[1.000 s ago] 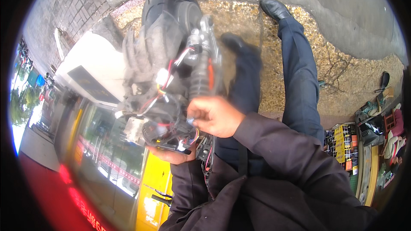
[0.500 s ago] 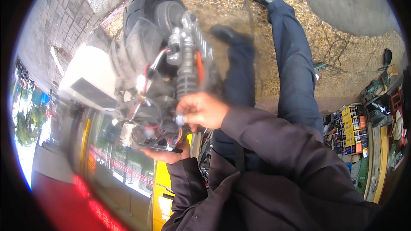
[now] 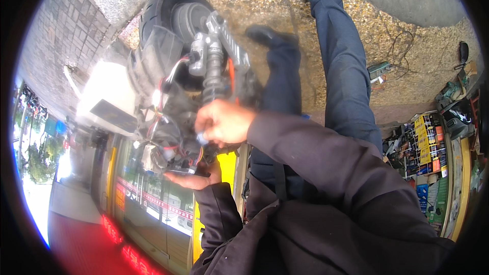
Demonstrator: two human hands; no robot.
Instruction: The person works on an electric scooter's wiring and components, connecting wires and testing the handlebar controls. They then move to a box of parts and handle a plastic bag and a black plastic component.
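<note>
In front of me is a partly stripped scooter rear with a black tyre [image 3: 153,12], a coil-spring shock [image 3: 211,74] and loose coloured wires [image 3: 178,62]. My left hand [image 3: 191,178] is under a dark, flat part [image 3: 183,169] among the wiring, its fingers wrapped round its underside. My right hand [image 3: 223,121], slightly smeared, pinches a small light-blue piece [image 3: 201,137] just above the wire bundle, below the shock. A white box-like body [image 3: 104,86] stands left of the tyre.
My outstretched legs [image 3: 341,71] rest on pebbled concrete [image 3: 392,71]. At right are a cable with a green device [image 3: 378,69], shelves of packaged goods [image 3: 423,153] and assorted tools [image 3: 458,107]. A glass shopfront [image 3: 153,201] and red lit sign [image 3: 130,254] are at lower left.
The scooter and both hands have shifted leftward in view as the surroundings moved too. My right hand still pinches the light-blue piece; my left still supports the dark part from below.
</note>
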